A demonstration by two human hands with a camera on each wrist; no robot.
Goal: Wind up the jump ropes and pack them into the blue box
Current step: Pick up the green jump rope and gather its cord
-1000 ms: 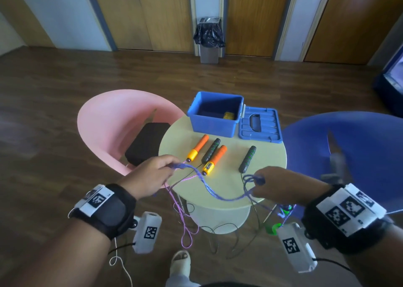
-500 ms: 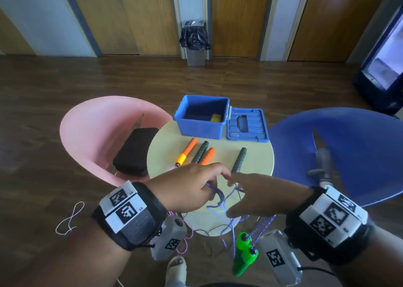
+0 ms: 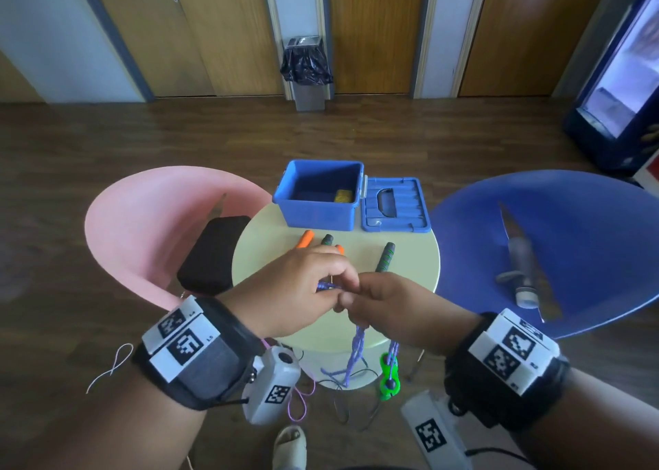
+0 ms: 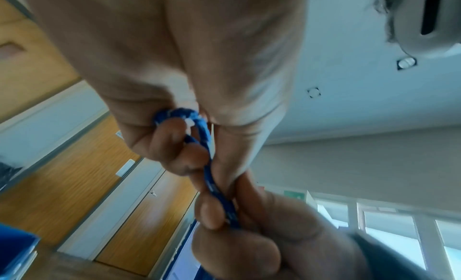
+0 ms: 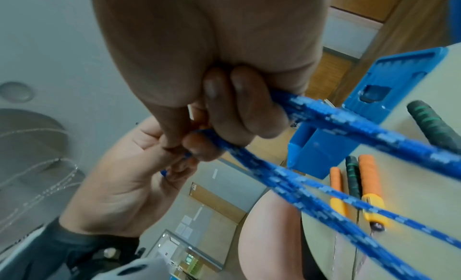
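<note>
1. A round pale table (image 3: 410, 252) stands on dark wood flooring, between a pink chair (image 3: 142, 227) and a blue chair (image 3: 556, 234); wooden doors and a bin (image 3: 307, 73) are behind it.
2. No writing is legible.
3. The open blue box (image 3: 321, 202) sits at the table's far edge.
4. Since a second ago the left hand (image 3: 303, 287) and right hand (image 3: 385, 302) have met, both pinching the blue rope (image 5: 324, 114).

The head camera is looking down over the bench (image 3: 410, 255), while both wrist cameras are peering up close at the same blue rope (image 4: 209, 173).
</note>
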